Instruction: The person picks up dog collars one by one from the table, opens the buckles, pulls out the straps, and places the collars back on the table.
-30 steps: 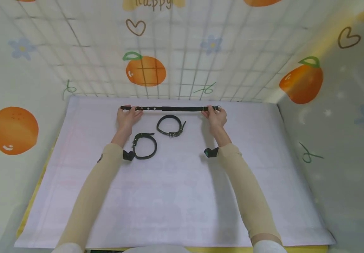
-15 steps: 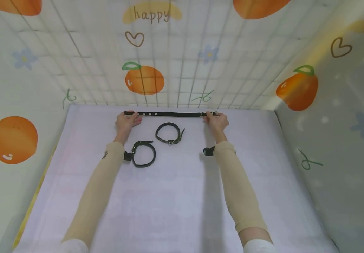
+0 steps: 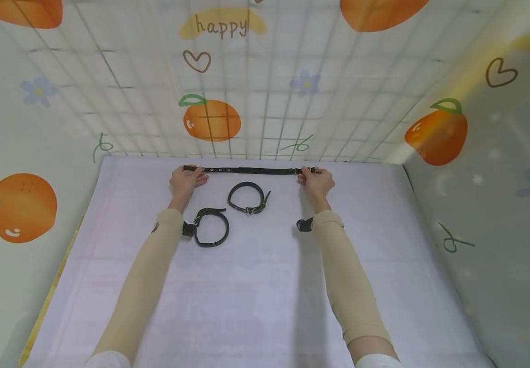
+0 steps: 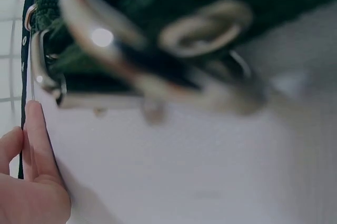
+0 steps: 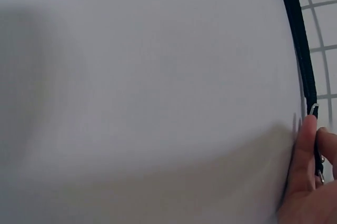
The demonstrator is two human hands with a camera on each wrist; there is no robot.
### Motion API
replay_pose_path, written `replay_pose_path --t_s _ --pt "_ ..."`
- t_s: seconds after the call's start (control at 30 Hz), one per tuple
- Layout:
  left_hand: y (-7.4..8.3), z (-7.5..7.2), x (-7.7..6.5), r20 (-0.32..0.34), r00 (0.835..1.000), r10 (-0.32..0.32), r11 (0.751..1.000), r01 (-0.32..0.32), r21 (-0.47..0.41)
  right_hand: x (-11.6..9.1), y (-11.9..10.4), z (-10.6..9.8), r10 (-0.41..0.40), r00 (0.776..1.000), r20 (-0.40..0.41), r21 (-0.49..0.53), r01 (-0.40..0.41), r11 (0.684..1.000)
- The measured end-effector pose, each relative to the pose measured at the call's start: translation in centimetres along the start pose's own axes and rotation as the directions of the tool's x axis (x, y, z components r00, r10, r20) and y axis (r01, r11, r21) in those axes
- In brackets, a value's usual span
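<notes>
A black collar [image 3: 265,171] with eyelets and a metal buckle is stretched straight between both hands near the far edge of the table. My left hand [image 3: 184,185] pinches its eyelet end between thumb and fingers. At the buckle end, my right hand [image 3: 317,183] pinches the strap, and the right wrist view also shows the fingers [image 5: 305,155] there. Two more collars lie fastened in loops: one loop collar [image 3: 258,209] below the strap, another loop collar [image 3: 210,245] beside the left wrist. That nearer one looms blurred in the left wrist view, its buckle [image 4: 100,100] and rings showing.
A white cloth [image 3: 260,296] covers the table. Behind it stands a wire grid [image 3: 274,102] under a curtain printed with oranges. Printed sheets rise on the left and right sides. A small black wrist camera [image 3: 305,225] sits at each cuff.
The head view has tilted up, so the table appears lower in it. Both hands keep their hold on the straight collar, and the right arm's shadow has drawn closer to the arm.
</notes>
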State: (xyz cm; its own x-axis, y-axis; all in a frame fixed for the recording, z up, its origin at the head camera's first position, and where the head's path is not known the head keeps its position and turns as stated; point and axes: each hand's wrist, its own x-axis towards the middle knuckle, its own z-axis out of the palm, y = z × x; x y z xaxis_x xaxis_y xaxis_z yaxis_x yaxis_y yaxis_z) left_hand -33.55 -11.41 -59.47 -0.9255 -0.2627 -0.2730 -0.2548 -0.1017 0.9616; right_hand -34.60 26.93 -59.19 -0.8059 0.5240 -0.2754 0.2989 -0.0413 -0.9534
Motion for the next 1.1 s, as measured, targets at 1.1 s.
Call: replay_pose_path --t_s 1.1 --pt "0.5 -0.2 0.5 -0.029 0.995 -0.098 0.994 0.099 0.035 -0.3 -0.4 -0.1 0.021 0.998 0.051 -0.112 -0.015 0.994"
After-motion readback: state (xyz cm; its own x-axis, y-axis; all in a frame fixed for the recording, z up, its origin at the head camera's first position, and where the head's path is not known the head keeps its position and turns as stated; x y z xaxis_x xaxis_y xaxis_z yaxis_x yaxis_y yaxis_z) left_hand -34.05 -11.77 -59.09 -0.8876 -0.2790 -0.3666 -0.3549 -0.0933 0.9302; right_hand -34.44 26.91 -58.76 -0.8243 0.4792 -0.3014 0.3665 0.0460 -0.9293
